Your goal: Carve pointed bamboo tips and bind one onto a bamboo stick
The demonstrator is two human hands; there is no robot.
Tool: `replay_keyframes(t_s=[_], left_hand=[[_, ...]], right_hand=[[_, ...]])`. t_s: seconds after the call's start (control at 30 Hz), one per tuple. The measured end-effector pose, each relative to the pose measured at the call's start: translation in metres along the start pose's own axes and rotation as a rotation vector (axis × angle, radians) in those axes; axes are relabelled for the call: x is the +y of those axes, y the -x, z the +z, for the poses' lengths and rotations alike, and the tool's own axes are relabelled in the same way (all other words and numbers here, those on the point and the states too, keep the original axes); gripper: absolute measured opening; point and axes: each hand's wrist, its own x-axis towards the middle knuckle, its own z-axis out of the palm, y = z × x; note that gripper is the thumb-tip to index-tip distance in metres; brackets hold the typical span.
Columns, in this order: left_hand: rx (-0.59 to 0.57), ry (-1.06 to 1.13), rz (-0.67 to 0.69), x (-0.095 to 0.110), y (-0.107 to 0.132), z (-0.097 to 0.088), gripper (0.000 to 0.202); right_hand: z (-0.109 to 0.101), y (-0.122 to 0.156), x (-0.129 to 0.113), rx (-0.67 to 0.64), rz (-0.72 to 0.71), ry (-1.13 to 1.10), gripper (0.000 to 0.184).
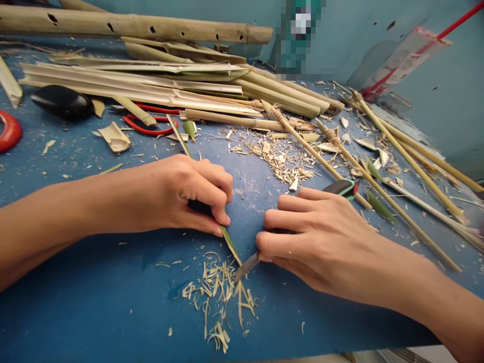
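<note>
My left hand [189, 194] pinches a thin green bamboo strip [230, 243] between thumb and forefinger. The strip slants down to the right, and its other end sticks out above my knuckles. In my right hand [313, 237] is a knife, its handle mostly hidden in my fingers. The short blade [246, 267] lies at the strip's lower tip; whether it is cutting in, I cannot tell. Thin curled shavings [217, 290] are scattered on the blue table [94, 297] beneath the tip.
Split bamboo pieces [151, 85] and a long holed bamboo pole [132, 25] lie at the back. Red-handled scissors [151, 128] and a black rounded object [62, 101] are at left. Bound bamboo sticks [393, 196] spread across the right. A second shavings heap [283, 159] sits mid-table.
</note>
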Motion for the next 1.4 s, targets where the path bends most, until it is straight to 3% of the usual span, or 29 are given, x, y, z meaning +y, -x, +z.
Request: replay_keyframes(t_s=[0.27, 0.63, 1.4], left_hand=[[0.013, -0.007, 0.003, 0.003, 0.0, -0.001, 0.007], [0.028, -0.016, -0.016, -0.002, -0.002, 0.003, 0.012], [-0.045, -0.001, -0.015, -0.006, -0.006, -0.001, 0.006]], right_hand=[[0.019, -0.006, 0.0, 0.239, 0.143, -0.036, 0.042], [0.021, -0.012, -0.004, 0.281, 0.124, 0.068, 0.041], [0.004, -0.01, -0.004, 0.017, 0.04, -0.04, 0.04]])
